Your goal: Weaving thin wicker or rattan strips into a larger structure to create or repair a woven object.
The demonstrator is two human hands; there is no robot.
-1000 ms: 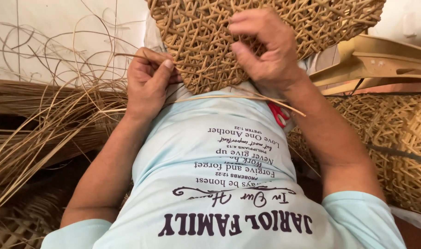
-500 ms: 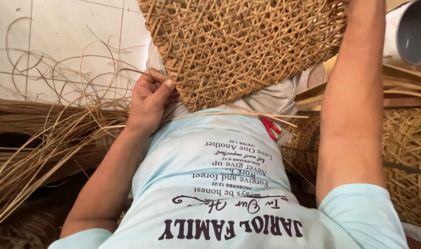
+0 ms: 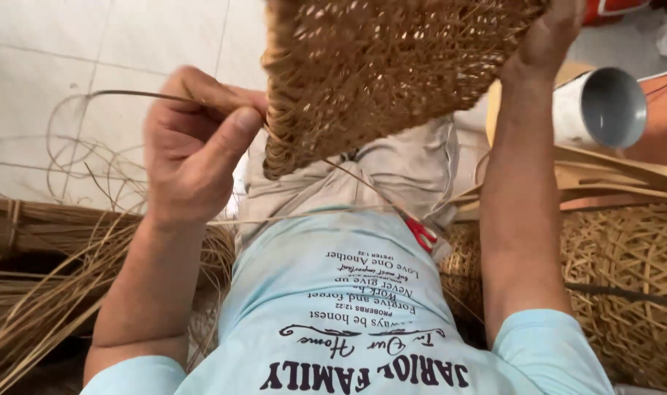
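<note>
Head view:

— What have you got in hand right now?

— Your left hand (image 3: 194, 157) is pinched shut on a thin rattan strand (image 3: 129, 93) where it leaves the edge of the woven rattan panel (image 3: 392, 69). Your right hand (image 3: 549, 33) grips the panel's far edge, raised in front of you over your lap; its fingers curl out of sight behind the weave.

— Which step would you call it?

— It looks like drawing a strand tight through the open weave at the near corner.

— And what does the next move ask of you?

— Likely a steady pull in line with the weave, with your right hand bracing the panel. Loose rattan bundles (image 3: 48, 292) lie to your left, red-handled scissors (image 3: 421, 234) on your lap.
</note>
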